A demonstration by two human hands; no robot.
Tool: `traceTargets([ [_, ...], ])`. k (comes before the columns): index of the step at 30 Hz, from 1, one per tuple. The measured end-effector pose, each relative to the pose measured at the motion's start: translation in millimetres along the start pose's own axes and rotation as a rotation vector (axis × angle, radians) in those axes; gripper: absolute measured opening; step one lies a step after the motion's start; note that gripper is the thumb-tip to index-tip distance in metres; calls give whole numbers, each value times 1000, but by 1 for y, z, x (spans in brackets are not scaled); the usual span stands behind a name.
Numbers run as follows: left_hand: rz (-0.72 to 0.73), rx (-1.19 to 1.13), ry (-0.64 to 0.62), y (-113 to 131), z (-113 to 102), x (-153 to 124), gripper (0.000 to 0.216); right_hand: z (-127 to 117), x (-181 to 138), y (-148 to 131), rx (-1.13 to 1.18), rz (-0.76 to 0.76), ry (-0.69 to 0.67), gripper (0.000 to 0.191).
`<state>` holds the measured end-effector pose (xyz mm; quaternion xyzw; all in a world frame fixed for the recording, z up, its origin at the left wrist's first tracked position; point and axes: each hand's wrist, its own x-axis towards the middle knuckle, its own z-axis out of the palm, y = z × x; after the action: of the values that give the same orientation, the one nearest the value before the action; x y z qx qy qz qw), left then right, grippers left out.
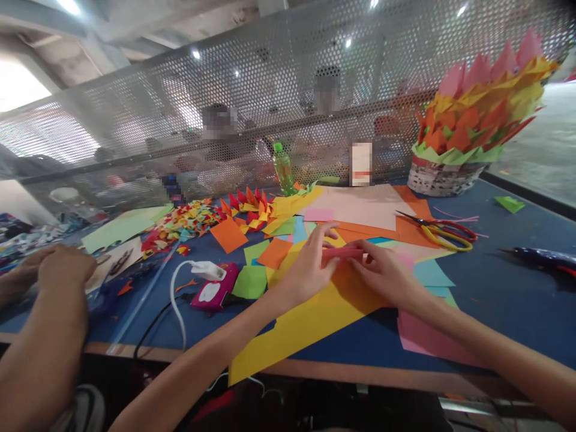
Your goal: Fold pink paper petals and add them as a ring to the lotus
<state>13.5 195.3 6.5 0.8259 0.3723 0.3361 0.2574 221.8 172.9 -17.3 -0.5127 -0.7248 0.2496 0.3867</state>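
Note:
A narrow piece of folded red paper [341, 252] spans the gap between my two hands. My left hand [312, 267] grips its left end, thumb below and the upper fingers raised and curved. At the other end, my right hand [387, 273] pinches the paper between thumb and fingers. Beneath both hands lies a large yellow sheet [310, 330], reaching over the table's front edge. Pink paper [432, 339] and light blue paper [434, 274] stick out under my right forearm. An orange square [275, 254] rests left of my left hand.
Scissors [450, 233] and a dark blue pointed tool [540, 258] lie to the right. A layered paper-piece basket [445, 177] stands at the back right, a green bottle [283, 171] behind the papers. Left are a magenta power adapter [216, 288] with cables and another person's hands [67, 267].

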Motion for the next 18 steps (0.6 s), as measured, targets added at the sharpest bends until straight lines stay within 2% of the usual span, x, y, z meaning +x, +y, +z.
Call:
traceTargets([
  [4,4,22,-24,2,1,-4,63,2,-1,1,6,16,12,24],
  [7,15,60,-57,-2,-10,6,74,3,0,1,36,35,26,23],
  [9,11,107,-66,-12,-25,29,68,1,0,0,63,59,52,25],
  [11,-1,188,-71,-27,-40,63,39,-3,1,0,87,88,90,28],
  [12,-12,232,-94,-36,-46,80,33,-5,2,1,101,103,108,29],
  [15,-74,353,-191,-60,-56,127,40,-13,3,6,161,150,157,33],
  [18,-124,440,-289,-78,-56,152,42,-23,7,17,228,203,216,32],
])
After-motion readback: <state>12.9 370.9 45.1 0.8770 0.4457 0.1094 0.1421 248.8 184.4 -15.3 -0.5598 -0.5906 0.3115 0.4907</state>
